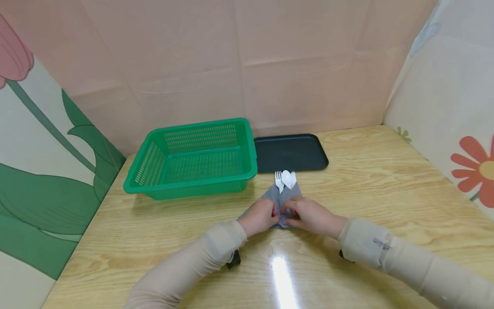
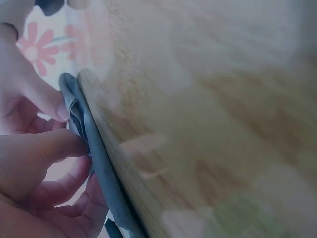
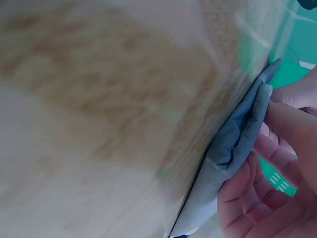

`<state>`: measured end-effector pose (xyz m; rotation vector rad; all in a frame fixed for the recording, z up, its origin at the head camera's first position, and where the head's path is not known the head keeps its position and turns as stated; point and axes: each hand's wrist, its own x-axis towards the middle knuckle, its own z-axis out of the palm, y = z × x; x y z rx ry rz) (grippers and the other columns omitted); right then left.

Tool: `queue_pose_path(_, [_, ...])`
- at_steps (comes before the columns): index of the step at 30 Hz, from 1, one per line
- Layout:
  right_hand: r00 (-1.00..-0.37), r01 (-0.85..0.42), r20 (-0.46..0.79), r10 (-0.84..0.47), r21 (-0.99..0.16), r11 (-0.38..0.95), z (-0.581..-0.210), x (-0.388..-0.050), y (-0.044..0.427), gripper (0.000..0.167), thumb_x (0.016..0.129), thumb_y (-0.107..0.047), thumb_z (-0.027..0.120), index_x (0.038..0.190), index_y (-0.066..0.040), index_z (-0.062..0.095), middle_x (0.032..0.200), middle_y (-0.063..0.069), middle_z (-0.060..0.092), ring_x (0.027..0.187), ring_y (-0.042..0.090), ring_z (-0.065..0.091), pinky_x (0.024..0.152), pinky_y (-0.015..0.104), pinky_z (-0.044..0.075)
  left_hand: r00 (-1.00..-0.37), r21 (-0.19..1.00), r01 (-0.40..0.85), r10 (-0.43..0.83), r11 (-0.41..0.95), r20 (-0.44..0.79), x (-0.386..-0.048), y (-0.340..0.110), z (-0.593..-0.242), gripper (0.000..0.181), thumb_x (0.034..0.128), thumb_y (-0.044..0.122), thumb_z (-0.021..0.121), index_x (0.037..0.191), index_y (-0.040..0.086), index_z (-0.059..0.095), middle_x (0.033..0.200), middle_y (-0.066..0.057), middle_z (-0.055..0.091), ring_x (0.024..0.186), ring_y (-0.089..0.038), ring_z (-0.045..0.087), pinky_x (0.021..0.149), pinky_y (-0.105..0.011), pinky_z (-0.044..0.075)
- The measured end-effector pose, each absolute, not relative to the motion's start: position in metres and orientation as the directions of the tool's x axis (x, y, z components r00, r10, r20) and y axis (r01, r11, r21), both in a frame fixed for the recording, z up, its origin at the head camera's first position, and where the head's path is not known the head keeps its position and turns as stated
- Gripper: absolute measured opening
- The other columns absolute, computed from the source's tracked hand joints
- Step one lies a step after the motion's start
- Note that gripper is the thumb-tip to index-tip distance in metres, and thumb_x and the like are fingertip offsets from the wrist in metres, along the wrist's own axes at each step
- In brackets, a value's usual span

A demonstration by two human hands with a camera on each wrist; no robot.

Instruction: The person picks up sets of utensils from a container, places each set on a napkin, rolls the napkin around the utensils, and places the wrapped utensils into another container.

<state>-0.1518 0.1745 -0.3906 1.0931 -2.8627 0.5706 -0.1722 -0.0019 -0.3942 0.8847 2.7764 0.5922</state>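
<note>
A grey cloth napkin (image 1: 294,194) lies folded on the table, its sides slanting inward. From its far end stick out a white fork (image 1: 278,177), a white spoon (image 1: 286,177) and a third white utensil (image 1: 293,176), partly covered. My left hand (image 1: 259,216) pinches the napkin's near left part with curled fingers. Opposite it, my right hand (image 1: 311,216) holds the right side between thumb and bent fingers. Both wrist views show fingertips on the layered near edge of the napkin (image 2: 101,166). The utensils' lower ends are hidden inside the cloth.
A green plastic basket (image 1: 200,187) stands at the back left. Beside it, a black tray (image 1: 291,152) lies flat just beyond the utensil tips. The wooden table (image 1: 386,184) meets a pink sheet (image 1: 270,77) behind and patterned sheets at both sides.
</note>
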Motion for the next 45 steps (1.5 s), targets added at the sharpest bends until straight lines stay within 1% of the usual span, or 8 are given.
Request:
queue_pose_path(4, [-0.761, -0.643, 0.151, -0.631, -0.306, 0.702, -0.3906, -0.1505, 0.1717, 0.017, 0.077, -0.014, 0.074, 0.090, -0.012, 0.063, 0.073, -0.002, 0.051, 0.062, 0.002, 0.042, 0.054, 0.015, 0.036, -0.808, 0.420, 0.521, 0.588, 0.743, -0.038, -0.1715, -0.0020, -0.3934, 0.013, 0.0807, 0.012, 0.066, 0.072, 0.010, 0.057, 0.065, 0.005, 0.049, 0.064, -0.008, 0.043, 0.058, -0.017, 0.034])
queue_pose_path(7, [-0.765, -0.639, 0.145, -0.628, -0.300, 0.708, -0.3910, -0.1503, 0.1707, 0.018, 0.077, -0.014, 0.074, 0.090, -0.011, 0.063, 0.074, -0.002, 0.051, 0.062, 0.001, 0.041, 0.053, 0.015, 0.035, -0.803, 0.421, 0.526, 0.595, 0.739, -0.042, -0.1715, -0.0027, -0.3928, 0.012, 0.0818, 0.014, 0.067, 0.076, 0.011, 0.057, 0.071, 0.003, 0.055, 0.068, -0.008, 0.044, 0.061, -0.018, 0.034])
queue_pose_path(12, [-0.762, -0.642, 0.153, -0.629, -0.305, 0.703, -0.3914, -0.1509, 0.1706, 0.018, 0.077, -0.013, 0.075, 0.090, -0.010, 0.063, 0.075, -0.003, 0.053, 0.063, 0.003, 0.043, 0.054, 0.015, 0.036, -0.807, 0.458, 0.498, 0.587, 0.736, -0.064, -0.1720, -0.0035, -0.3916, 0.008, 0.0820, 0.016, 0.070, 0.082, 0.011, 0.063, 0.078, 0.000, 0.063, 0.070, -0.007, 0.045, 0.062, -0.018, 0.034])
queue_pose_path(21, [-0.778, -0.600, 0.090, -0.622, -0.398, 0.693, -0.3847, -0.1544, 0.1734, 0.013, 0.080, -0.015, 0.072, 0.084, -0.011, 0.060, 0.069, -0.005, 0.052, 0.060, 0.001, 0.043, 0.054, 0.016, 0.036, -0.810, 0.423, 0.503, 0.582, 0.754, -0.074, -0.1679, -0.0043, -0.3911, 0.013, 0.0826, 0.021, 0.069, 0.092, 0.013, 0.064, 0.083, 0.000, 0.061, 0.078, -0.010, 0.048, 0.066, -0.019, 0.038])
queue_pose_path(26, [-0.771, -0.617, 0.092, -0.630, -0.356, 0.702, -0.3844, -0.1539, 0.1745, 0.017, 0.078, -0.018, 0.074, 0.088, -0.008, 0.064, 0.073, -0.003, 0.052, 0.062, 0.002, 0.043, 0.055, 0.015, 0.037, -0.808, 0.416, 0.501, 0.582, 0.759, -0.088, -0.1681, -0.0041, -0.3908, 0.016, 0.0815, 0.022, 0.071, 0.093, 0.013, 0.063, 0.084, 0.000, 0.060, 0.077, -0.009, 0.048, 0.065, -0.019, 0.038])
queue_pose_path(32, [-0.772, -0.615, 0.091, -0.629, -0.355, 0.704, -0.3854, -0.1528, 0.1732, 0.021, 0.077, -0.018, 0.075, 0.093, -0.007, 0.066, 0.076, -0.002, 0.054, 0.064, 0.004, 0.046, 0.056, 0.015, 0.039, -0.799, 0.420, 0.513, 0.596, 0.748, -0.085, -0.1682, -0.0054, -0.3901, 0.024, 0.0783, 0.026, 0.074, 0.095, 0.012, 0.064, 0.088, 0.000, 0.063, 0.080, -0.010, 0.050, 0.068, -0.019, 0.040])
queue_pose_path(39, [-0.770, -0.628, 0.116, -0.627, -0.306, 0.715, -0.3874, -0.1515, 0.1714, 0.020, 0.076, -0.018, 0.076, 0.087, -0.007, 0.064, 0.073, -0.002, 0.050, 0.062, 0.003, 0.041, 0.054, 0.015, 0.035, -0.796, 0.419, 0.520, 0.600, 0.744, -0.078, -0.1670, -0.0052, -0.3899, 0.027, 0.0773, 0.027, 0.075, 0.096, 0.011, 0.064, 0.091, 0.000, 0.064, 0.082, -0.010, 0.051, 0.071, -0.019, 0.042])
queue_pose_path(45, [-0.770, -0.625, 0.093, -0.631, -0.305, 0.719, -0.3859, -0.1519, 0.1714, 0.023, 0.076, -0.018, 0.076, 0.092, -0.006, 0.065, 0.074, -0.002, 0.051, 0.062, 0.003, 0.041, 0.054, 0.016, 0.035, -0.792, 0.401, 0.536, 0.607, 0.743, -0.066, -0.1670, -0.0050, -0.3899, 0.029, 0.0769, 0.028, 0.075, 0.098, 0.010, 0.065, 0.093, 0.001, 0.066, 0.085, -0.010, 0.054, 0.074, -0.018, 0.044])
